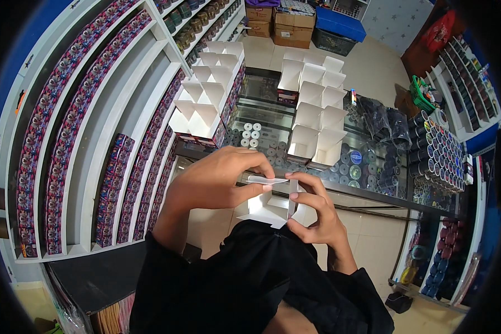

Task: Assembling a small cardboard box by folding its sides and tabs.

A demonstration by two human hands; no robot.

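Close in front of my body I hold a small white-lined cardboard box point(273, 210) with its inside showing. My left hand point(222, 179) pinches one flap at the box's far left edge between thumb and fingers. Round the right side wall curl the fingers and thumb of my right hand point(315, 210). Just beyond, on the glass counter, open boxes with raised white flaps stand in two groups, a left group point(203, 114) and a right group point(317, 119). Their outer sides carry dark, colourful print.
White shelves point(86, 167) with rows of patterned boxes rise at my left. The glass counter point(261, 111) holds white discs point(251, 133) and spools. Stacked spools point(437, 147) and black plastic bags point(381, 119) lie to the right. Cardboard cartons point(292, 29) and a dark crate point(334, 42) sit at the back.
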